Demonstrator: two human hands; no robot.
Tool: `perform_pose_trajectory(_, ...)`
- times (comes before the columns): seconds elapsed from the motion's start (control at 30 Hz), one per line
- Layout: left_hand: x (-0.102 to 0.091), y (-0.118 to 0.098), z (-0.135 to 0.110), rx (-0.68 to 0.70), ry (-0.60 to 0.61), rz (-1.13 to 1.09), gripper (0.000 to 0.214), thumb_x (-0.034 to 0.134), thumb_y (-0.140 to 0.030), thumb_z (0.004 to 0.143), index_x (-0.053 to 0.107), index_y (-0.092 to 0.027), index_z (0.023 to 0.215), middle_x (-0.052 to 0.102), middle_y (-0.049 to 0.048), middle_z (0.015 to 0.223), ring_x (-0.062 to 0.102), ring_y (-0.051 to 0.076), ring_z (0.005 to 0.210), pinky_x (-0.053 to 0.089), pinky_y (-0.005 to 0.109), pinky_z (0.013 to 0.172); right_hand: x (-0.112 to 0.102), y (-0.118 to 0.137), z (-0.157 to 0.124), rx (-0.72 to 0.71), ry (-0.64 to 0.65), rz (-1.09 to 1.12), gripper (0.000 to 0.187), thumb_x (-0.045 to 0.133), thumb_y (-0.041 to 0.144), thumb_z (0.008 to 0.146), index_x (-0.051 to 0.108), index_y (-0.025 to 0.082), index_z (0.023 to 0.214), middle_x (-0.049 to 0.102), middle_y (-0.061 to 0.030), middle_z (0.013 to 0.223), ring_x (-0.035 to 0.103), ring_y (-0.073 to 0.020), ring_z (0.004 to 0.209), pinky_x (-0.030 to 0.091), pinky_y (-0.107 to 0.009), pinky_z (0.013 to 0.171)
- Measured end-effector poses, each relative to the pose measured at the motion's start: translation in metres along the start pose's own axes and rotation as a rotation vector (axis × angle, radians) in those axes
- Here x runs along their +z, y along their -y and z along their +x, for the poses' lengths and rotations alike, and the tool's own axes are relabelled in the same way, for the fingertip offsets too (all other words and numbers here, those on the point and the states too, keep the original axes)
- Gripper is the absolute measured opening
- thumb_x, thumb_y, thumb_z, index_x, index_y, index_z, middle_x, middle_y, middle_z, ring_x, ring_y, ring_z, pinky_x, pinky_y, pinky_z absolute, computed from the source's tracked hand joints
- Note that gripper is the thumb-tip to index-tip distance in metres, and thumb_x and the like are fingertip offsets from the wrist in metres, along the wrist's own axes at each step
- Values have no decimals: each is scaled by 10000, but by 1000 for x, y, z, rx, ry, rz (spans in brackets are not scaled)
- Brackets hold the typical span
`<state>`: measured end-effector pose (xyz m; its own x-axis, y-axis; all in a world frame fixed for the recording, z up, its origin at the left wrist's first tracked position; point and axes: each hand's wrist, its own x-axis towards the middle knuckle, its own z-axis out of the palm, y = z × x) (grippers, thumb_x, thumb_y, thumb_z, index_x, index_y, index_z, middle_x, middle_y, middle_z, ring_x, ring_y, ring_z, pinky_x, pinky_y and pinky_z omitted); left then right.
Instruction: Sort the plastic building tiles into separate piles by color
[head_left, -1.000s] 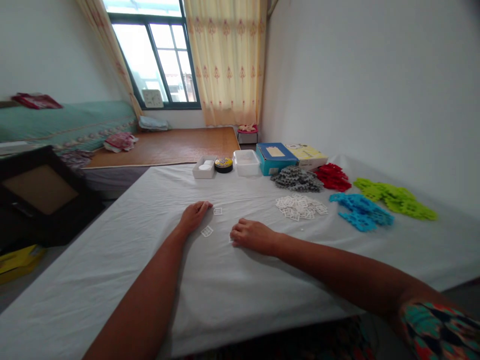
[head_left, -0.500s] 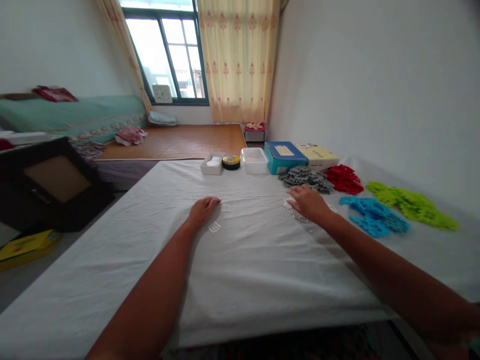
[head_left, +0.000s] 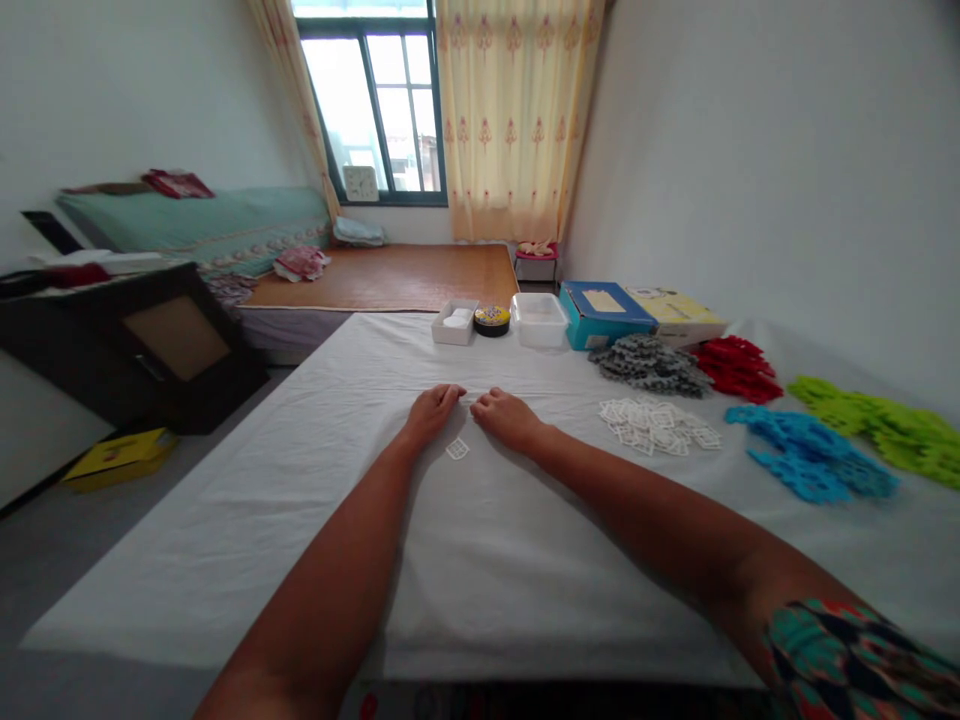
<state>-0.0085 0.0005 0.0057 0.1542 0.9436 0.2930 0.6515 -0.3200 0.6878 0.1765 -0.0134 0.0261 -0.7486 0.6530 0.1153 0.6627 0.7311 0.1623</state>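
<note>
My left hand [head_left: 433, 410] and my right hand [head_left: 507, 417] rest close together on the white table sheet [head_left: 480, 560], fingertips almost meeting, fingers curled down onto the cloth. A small white square piece [head_left: 457, 449] lies just in front of and between them. What sits under the fingertips is hidden. A pile of the same white pieces [head_left: 654, 424] lies to the right of my right hand.
Piles of grey [head_left: 646, 363], red [head_left: 736, 366], blue [head_left: 810, 460] and green [head_left: 885, 425] pieces line the right side. Two white trays [head_left: 538, 320], a round tin [head_left: 492, 320] and two boxes [head_left: 607, 312] stand at the far edge. A dark cabinet [head_left: 150, 345] stands left.
My right hand went out to the white pile, then came back beside my left hand. The small piece that lay by my left fingertips is now hidden. The camera turned left.
</note>
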Motion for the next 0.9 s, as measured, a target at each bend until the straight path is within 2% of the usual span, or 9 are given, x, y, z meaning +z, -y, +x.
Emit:
perform_pose_trajectory(0.1, 0, -2, 0, 12, 17, 28, 494, 343, -442, 922, 744, -169, 1012, 744, 101, 1040, 660, 231, 1004, 478, 336, 929, -7, 0, -5, 3, 5, -10, 238, 445, 122, 938, 651, 105, 1055, 701, -147, 1024, 604, -236, 969, 480, -323, 827)
perform_pose_trajectory(0.23, -3, -4, -2, -7, 28, 54, 511, 327, -464, 922, 737, -178, 1027, 742, 79, 1055, 655, 226, 1024, 475, 331, 939, -22, -17, -43, 223, 31, 44, 287, 427, 131, 926, 648, 172, 1105, 719, -105, 1019, 646, -209, 932, 471, -298, 804)
perform_pose_trajectory(0.43, -2, -3, -1, -15, 45, 105, 514, 313, -466, 923, 733, -198, 1047, 737, 64, 1076, 648, 224, 1044, 470, 332, 948, -39, -89, -145, 571, 12, 33, 293, 474, 213, 907, 666, 198, 1127, 709, -86, 1099, 642, -210, 991, 463, -285, 800)
perform_pose_trajectory(0.5, -1, -2, 0, -11, 42, 112, 510, 315, -466, 921, 734, -202, 1042, 736, 65, 1079, 648, 224, 1042, 470, 335, 948, -42, -110, -169, 649, 51, -7, 282, 473, 208, 911, 688, 191, 1093, 711, -98, 1088, 631, -222, 995, 463, -302, 812)
perform_pose_trajectory(0.57, -1, -2, 1, -15, 34, 115, 505, 318, -466, 917, 735, -207, 1034, 740, 60, 1065, 651, 223, 1033, 472, 340, 944, -44, -119, -179, 672, 42, -66, 272, 489, 211, 914, 698, 176, 1085, 699, -123, 1110, 600, -251, 1037, 461, -338, 844)
perform_pose_trajectory(0.63, -1, -3, 0, -16, 25, 105, 508, 321, -472, 913, 737, -203, 1023, 742, 62, 1053, 654, 226, 1024, 476, 346, 938, -42, -113, -172, 635, -48, -72, 275, 504, 218, 923, 688, 156, 1117, 676, -141, 1157, 564, -270, 1082, 453, -373, 892)
perform_pose_trajectory(0.7, -1, -3, -1, -18, 13, 80, 509, 330, -479, 908, 739, -195, 1015, 744, 70, 1047, 656, 231, 1020, 481, 351, 934, -38, -91, -151, 503, -145, 41, 280, 515, 224, 934, 670, 141, 1151, 666, -136, 1174, 552, -250, 1091, 440, -370, 943)
perform_pose_trajectory(0.8, -2, -2, -2, -36, -13, 20, 495, 353, -477, 900, 738, -184, 1004, 746, 76, 1028, 664, 228, 1000, 490, 341, 925, -31, -37, -106, 166, -184, 244, 256, 539, 245, 940, 663, 152, 1144, 674, -104, 1155, 557, -212, 1063, 432, -336, 970)
perform_pose_trajectory(0.9, -4, 1, -2, -50, -57, -59, 484, 372, -463, 892, 735, -160, 1000, 747, 88, 999, 676, 222, 958, 505, 333, 906, -22, 16, -62, -64, -181, 245, 278, 591, 302, 917, 647, 184, 1162, 654, -88, 1197, 546, -230, 1052, 453, -359, 926)
